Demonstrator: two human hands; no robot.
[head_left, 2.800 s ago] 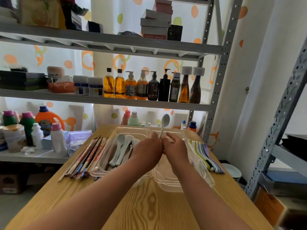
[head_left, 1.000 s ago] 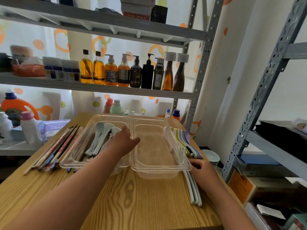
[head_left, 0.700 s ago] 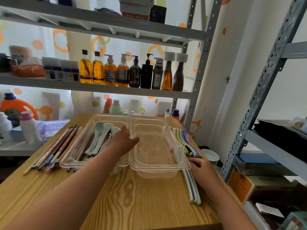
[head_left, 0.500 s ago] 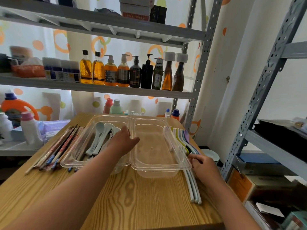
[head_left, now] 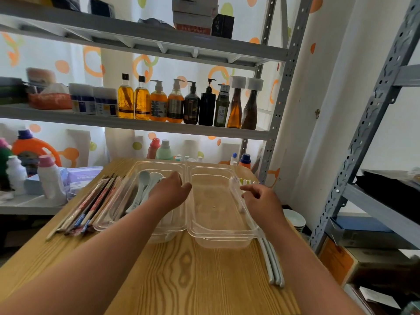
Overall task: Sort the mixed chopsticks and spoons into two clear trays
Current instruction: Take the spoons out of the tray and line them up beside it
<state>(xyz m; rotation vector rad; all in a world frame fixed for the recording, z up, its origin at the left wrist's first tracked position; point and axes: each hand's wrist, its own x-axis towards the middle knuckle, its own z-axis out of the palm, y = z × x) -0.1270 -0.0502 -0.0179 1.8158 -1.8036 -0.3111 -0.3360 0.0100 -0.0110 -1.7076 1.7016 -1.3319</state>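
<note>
A pale wooden tabletop point(head_left: 193, 269) stands before grey metal shelving point(head_left: 159, 128) that carries a row of pump bottles point(head_left: 176, 103) against a wall dotted with orange and green. At the left of the tabletop a bundle of dark and red patterned chopsticks point(head_left: 91, 205) lies side by side, just beside the left clear tray point(head_left: 159, 165). That tray holds several pale spoons point(head_left: 143, 187), bowls pointing away. The person's left hand point(head_left: 170, 193) rests over the tray's right half, near the rim that meets its neighbour. Its grip is slack, fingers relaxed and holding nothing. The right clear tray point(head_left: 218, 241) sits touching the first. The right hand point(head_left: 264, 203) hovers at that tray's right rim, forefinger stretched leftward, the other fingers loosely curled. Whether its grip pinches anything cannot be told. Under it a set of pastel chopsticks point(head_left: 272, 264) lies on the tabletop along the tray's right side, reaching toward the near edge.
</note>
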